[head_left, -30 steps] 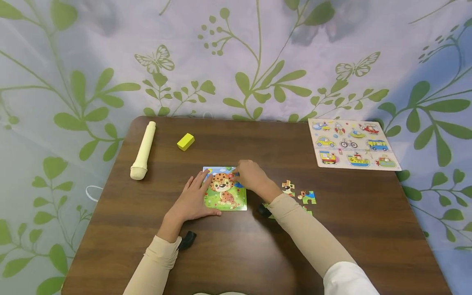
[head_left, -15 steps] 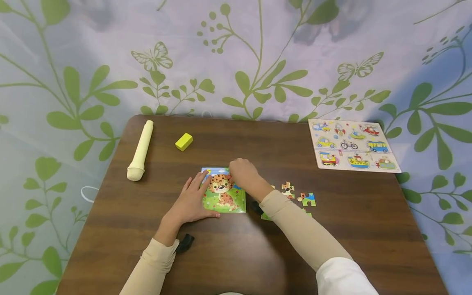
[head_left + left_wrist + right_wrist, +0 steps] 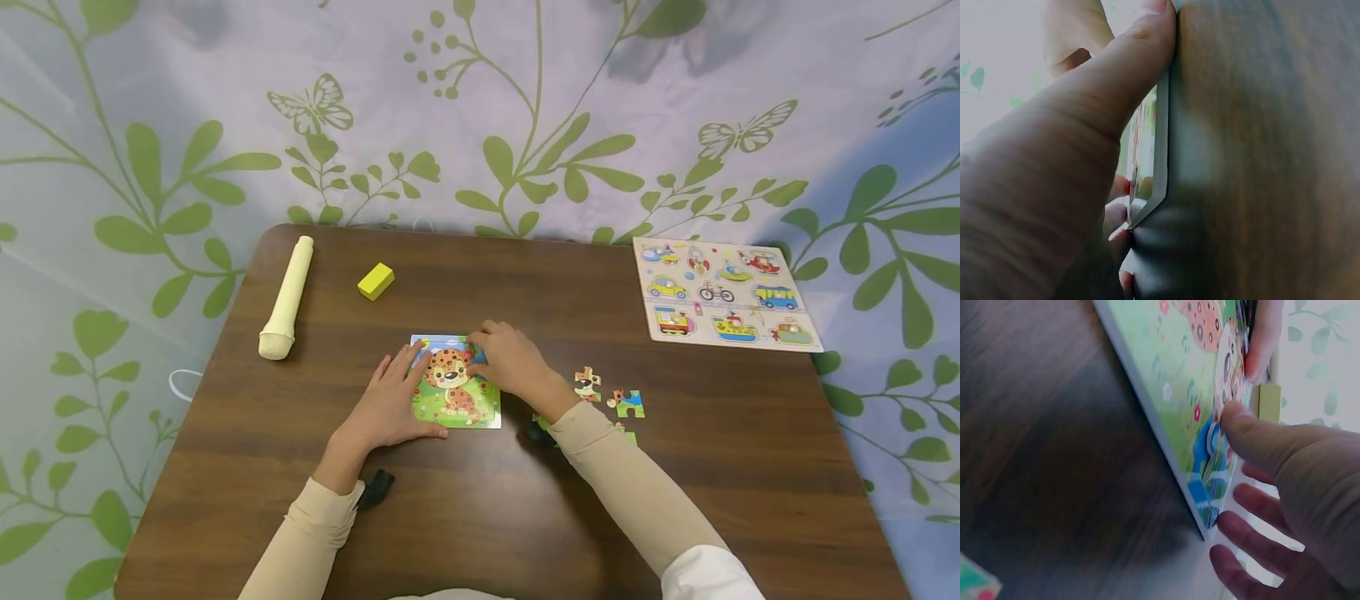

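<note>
A square puzzle board (image 3: 453,412) with a spotted cub on grass lies in the middle of the table. My left hand (image 3: 386,407) rests spread along its left side, thumb at the lower edge and fingertips on the upper left. At the upper right corner, my right hand (image 3: 513,360) pinches a small puzzle piece (image 3: 1213,439) with a blue knob, partly hidden by the thumb. This piece sits slightly raised over the board's blue printed area. Loose puzzle pieces lie right of the board, among them one with a cub's face (image 3: 587,383) and a blue-green one (image 3: 628,403).
A peg puzzle board with vehicles (image 3: 726,296) lies at the table's back right. Toward the back left are a yellow block (image 3: 376,282) and a cream microphone-shaped object (image 3: 288,300). The right forearm (image 3: 622,475) partly covers more loose pieces. A leaf-patterned cloth hangs behind the table.
My right hand has stayed at the board's upper right corner, its fingers shifting a little so that the blue corner shows more. The left hand has kept its place.
</note>
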A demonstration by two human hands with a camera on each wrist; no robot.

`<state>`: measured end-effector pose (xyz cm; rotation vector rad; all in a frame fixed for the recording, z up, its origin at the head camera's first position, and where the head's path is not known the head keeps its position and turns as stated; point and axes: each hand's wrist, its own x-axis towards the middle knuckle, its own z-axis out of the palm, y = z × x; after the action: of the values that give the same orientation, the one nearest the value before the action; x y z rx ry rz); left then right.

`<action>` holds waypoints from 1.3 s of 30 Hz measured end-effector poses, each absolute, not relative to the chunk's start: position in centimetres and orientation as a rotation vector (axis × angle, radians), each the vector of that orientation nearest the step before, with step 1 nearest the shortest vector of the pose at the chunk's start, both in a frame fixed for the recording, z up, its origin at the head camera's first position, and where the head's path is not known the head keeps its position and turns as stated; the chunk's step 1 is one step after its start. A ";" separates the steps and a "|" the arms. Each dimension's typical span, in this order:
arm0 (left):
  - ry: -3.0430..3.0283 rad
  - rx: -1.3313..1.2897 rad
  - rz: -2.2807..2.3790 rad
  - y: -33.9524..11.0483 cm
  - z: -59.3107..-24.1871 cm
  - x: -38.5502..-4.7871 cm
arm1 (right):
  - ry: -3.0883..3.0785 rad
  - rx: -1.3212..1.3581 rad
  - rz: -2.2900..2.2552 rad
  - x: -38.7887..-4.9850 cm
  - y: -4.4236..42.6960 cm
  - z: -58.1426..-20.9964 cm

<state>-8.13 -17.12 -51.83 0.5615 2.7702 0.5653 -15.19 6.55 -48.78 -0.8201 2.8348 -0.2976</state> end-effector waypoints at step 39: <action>2.780 0.620 0.464 -16.9 -51.5 -7.7 | 2.721 -0.916 -0.177 -16.2 6.9 -49.1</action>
<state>-7.66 -16.90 -51.47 0.6195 2.7801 0.4637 -16.20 6.87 -49.08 -0.9155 2.7207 -0.1773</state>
